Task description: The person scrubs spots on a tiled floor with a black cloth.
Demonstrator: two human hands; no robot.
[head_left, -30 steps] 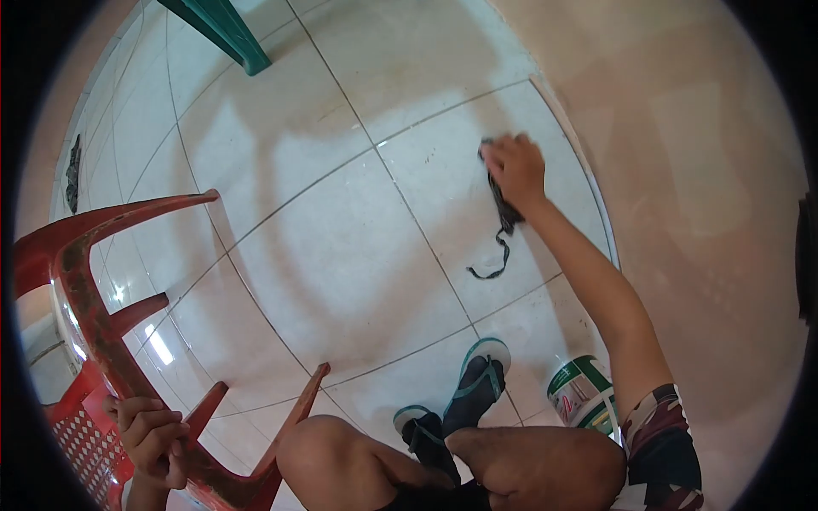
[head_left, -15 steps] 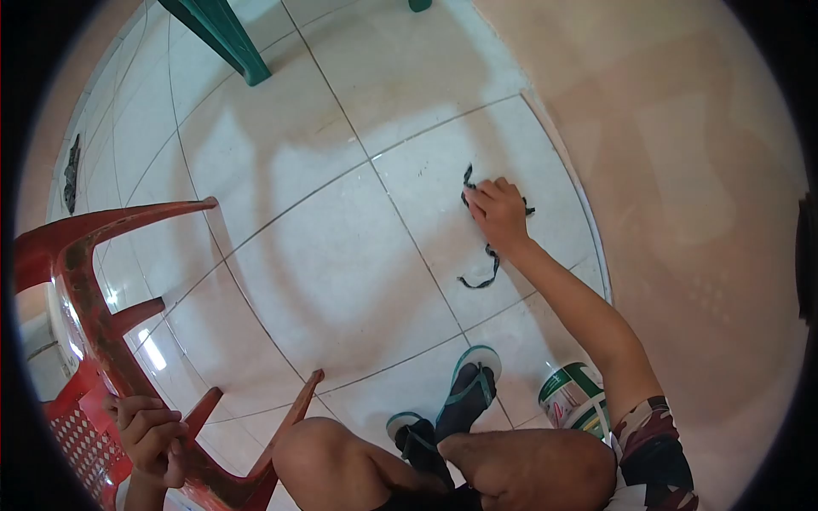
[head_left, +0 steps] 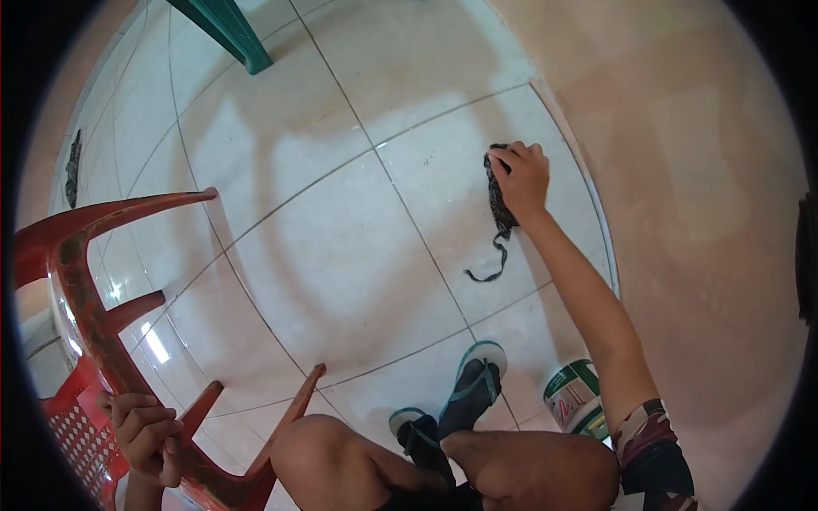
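Cloth drawn out from its bunch, right hand farther off

Since the last frame, my right hand has moved a little away from me and toward the wall; the dark cloth, bunched beneath it then, now lies long and narrow.

Nearest me are my knees and sandals, with the bucket upright beside the right leg. At my left, the left hand has its fingers curled at the red chair; I cannot tell whether it grips the frame.

Ahead, on the floor, the cloth sits just left of my right hand, which is clearly the nearer one; the left is well apart. Its long axis runs from the far end, pinched in my right fingers, back toward my feet. From its near end the string trails nearer and curls left.

Farther out stands a green leg, and a dark scrap lies by the far left edge.
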